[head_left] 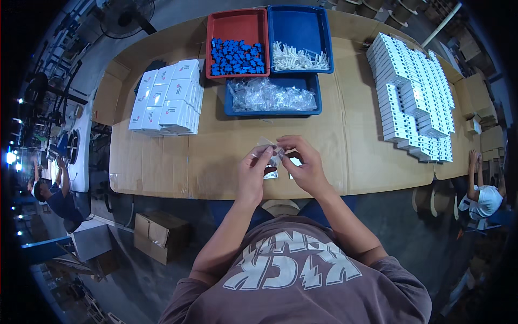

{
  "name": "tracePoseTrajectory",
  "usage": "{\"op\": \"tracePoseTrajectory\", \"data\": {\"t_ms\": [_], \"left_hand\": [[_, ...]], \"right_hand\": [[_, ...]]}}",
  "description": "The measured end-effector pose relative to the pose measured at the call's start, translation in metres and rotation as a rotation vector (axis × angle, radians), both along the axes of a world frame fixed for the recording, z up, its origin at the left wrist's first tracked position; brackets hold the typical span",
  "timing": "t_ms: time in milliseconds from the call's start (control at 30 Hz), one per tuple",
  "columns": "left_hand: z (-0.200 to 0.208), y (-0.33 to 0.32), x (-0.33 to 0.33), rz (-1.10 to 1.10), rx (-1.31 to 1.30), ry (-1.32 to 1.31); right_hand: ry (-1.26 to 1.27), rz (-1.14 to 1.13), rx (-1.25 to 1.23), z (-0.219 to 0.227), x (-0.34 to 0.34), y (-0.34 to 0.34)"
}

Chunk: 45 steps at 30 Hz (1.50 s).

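Observation:
Near the front edge of the cardboard-covered table, both my hands meet over a small clear plastic bag (265,143). My left hand (252,174) pinches the bag between thumb and fingers. From the other side, my right hand (305,168) grips it too, with its fingertips close to the left ones. What the bag contains is too small to make out. Beneath my hands, a small white and silver piece (271,174) shows in part. Beyond them sits a blue tray (272,113) of clear plastic bags (270,97).
Farther back, a red tray (237,14) holds small blue parts (237,56), and another blue tray (299,12) holds white stick-like parts (298,58). White boxes (167,100) are stacked at left, many more boxes (413,97) at right. Other people (54,200) are at both sides.

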State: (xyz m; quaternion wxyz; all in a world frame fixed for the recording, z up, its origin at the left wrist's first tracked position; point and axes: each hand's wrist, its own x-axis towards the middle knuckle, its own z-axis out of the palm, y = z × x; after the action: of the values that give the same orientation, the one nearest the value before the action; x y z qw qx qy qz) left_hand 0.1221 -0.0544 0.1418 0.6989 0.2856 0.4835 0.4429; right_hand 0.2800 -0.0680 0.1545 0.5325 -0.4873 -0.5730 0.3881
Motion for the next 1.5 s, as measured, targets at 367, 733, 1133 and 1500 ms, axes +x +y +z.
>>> {"op": "tracePoseTrajectory", "data": {"t_ms": [367,733,1133,1500], "left_hand": [[-0.013,-0.008,0.006,0.197,0.131,-0.097],[-0.011,-0.009,0.004,0.273,0.307,0.102],[0.005,-0.009,0.003,0.133,0.419,0.054],[0.005,0.018,-0.020,0.027,0.541,0.503]], "right_hand": [[0.455,0.098,-0.406,-0.023,-0.002,0.000],[0.568,0.097,-0.352,-0.030,-0.003,-0.002],[0.841,0.231,-0.708,-0.036,0.011,0.006],[0.725,0.139,-0.721,-0.030,0.009,0.009]]}}
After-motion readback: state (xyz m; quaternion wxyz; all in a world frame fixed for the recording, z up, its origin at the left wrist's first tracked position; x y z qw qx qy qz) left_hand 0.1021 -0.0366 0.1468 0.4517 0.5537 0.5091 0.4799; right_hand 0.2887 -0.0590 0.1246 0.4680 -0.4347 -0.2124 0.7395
